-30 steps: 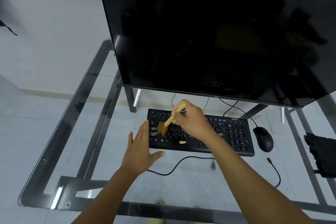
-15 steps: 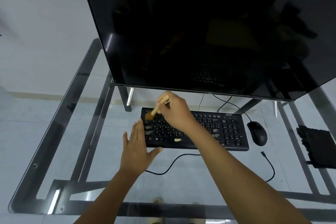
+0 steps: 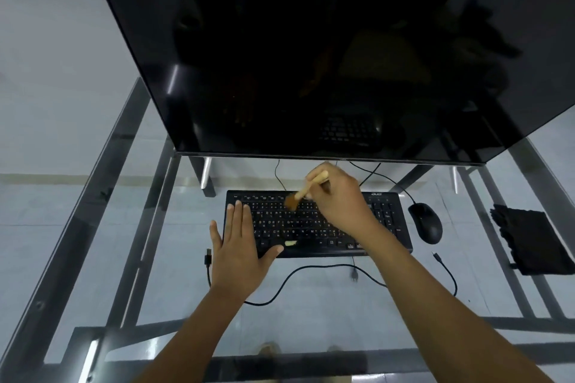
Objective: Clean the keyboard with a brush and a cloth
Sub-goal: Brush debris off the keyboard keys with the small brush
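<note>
Two hands are in my head view, both over a black keyboard (image 3: 317,224) that lies on a glass table (image 3: 93,227) just below the lower edge of a large dark monitor (image 3: 311,50). I note the right hand (image 3: 339,199) above the upper middle of the keyboard, its grip closed around the light wooden handle of a small brush (image 3: 303,193). The handle tilts up toward the monitor; the brown bristles point down and left and meet the upper key rows. The left hand (image 3: 239,246) lies flat with fingers straight and slightly spread, its grip apart and holding nothing. Its fingers cover the keyboard's left end and the thumb reaches along the front edge.

One small pale scrap (image 3: 291,243) sits on the bottom key row, just beside the left thumb tip. What it is, I cannot tell.

A black mouse (image 3: 425,222) rests on the table just right of the keyboard, not touching it. Farther right, well apart from the keyboard, a dark cloth (image 3: 532,239) lies near the table's edge. A black cable (image 3: 311,274) loops across the glass in front of the keyboard, with a loose plug end (image 3: 208,256) beside the left hand. The table's metal frame and a pale floor show through the glass.
</note>
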`<control>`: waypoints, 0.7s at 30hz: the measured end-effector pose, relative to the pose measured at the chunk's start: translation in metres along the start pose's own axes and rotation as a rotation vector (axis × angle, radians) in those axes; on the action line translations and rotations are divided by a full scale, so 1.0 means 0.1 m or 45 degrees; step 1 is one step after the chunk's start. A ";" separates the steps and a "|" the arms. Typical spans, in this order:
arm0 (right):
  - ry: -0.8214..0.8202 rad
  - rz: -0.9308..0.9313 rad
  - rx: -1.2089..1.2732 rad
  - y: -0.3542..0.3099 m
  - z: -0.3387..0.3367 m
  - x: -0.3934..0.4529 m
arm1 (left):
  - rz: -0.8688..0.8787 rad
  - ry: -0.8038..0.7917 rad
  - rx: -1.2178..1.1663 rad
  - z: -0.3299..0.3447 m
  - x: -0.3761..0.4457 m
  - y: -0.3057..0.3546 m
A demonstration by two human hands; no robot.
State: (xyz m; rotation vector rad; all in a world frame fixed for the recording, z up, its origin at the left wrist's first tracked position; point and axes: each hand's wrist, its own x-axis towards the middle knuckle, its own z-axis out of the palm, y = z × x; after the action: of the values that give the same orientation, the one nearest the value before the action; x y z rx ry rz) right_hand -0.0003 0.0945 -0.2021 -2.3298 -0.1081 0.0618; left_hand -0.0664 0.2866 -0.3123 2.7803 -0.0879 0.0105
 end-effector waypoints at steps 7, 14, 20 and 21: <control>0.040 0.016 0.008 0.14 -0.19 -0.11 | 0.169 -0.053 0.041 0.05 0.09 0.18; 0.151 0.018 -0.062 0.23 -0.23 -0.21 | 0.242 -0.113 -0.022 0.11 0.07 0.23; 0.028 0.069 -0.150 0.29 -0.23 -0.23 | 0.240 -0.135 0.016 0.09 0.07 0.23; 0.183 0.050 -0.139 0.30 -0.25 -0.23 | 0.233 -0.133 0.014 0.09 0.07 0.24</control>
State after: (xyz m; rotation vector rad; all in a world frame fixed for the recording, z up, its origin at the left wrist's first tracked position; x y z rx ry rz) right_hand -0.0194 0.0541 -0.2064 -2.4371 0.0062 -0.0940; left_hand -0.0609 0.2606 -0.3124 2.7728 -0.3691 -0.0886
